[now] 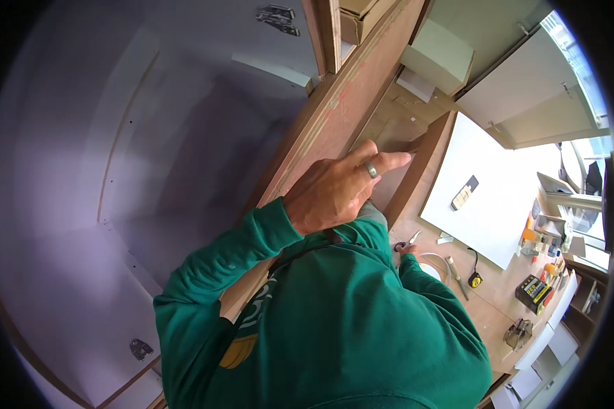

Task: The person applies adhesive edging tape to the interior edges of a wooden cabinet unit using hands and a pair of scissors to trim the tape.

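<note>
My left hand [338,183] is raised in front of my green sleeve, near the wooden edge of the cabinet. A ring [371,170] is on one finger, which points right; the others are partly curled, and I see nothing held. Lower to the right, my right hand [410,251] is over the workbench [481,307], small in view. Its fingers are closed at the dark handles of a pair of scissors [412,238], blades pointing away. Beside it are a pale curved strip [438,257] and a stick-like tool [451,268].
A large white panel [484,184] lies on the bench with a small beige block [462,198] on it. A tape measure [475,279], a black-and-yellow box [533,293] and several bottles stand farther right. At left is a pale cabinet interior [184,157] with metal hinges [278,18].
</note>
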Available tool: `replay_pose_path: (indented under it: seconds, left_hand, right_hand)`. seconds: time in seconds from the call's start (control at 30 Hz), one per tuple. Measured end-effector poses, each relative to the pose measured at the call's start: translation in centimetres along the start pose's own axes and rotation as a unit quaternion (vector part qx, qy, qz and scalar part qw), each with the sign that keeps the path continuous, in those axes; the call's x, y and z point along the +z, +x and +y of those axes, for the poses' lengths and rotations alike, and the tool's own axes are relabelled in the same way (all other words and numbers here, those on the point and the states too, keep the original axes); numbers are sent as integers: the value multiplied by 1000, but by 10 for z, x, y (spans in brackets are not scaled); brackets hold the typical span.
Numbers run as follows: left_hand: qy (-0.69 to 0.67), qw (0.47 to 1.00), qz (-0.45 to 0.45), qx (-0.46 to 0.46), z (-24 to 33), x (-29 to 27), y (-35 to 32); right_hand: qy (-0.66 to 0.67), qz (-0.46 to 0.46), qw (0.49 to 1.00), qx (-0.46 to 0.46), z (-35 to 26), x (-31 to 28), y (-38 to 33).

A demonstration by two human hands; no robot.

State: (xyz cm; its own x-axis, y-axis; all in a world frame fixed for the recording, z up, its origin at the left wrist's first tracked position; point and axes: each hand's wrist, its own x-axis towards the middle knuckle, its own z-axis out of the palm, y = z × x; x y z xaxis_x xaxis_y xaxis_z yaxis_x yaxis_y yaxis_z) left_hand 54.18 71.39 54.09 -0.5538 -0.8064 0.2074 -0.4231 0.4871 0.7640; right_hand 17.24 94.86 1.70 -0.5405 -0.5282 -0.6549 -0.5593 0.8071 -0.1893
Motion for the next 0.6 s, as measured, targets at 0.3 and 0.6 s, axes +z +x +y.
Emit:
replay_pose_path:
  seconds: [0.3,0.6]
  left_hand:
    - [-189,980,1,-54,-35,-4,-37]
    - [-169,983,11,-71,-45,-11,-49]
  right_hand:
    - [232,205,917,-251,-170,-79,-48]
    - [292,206,775,-522,-387,-218,-227]
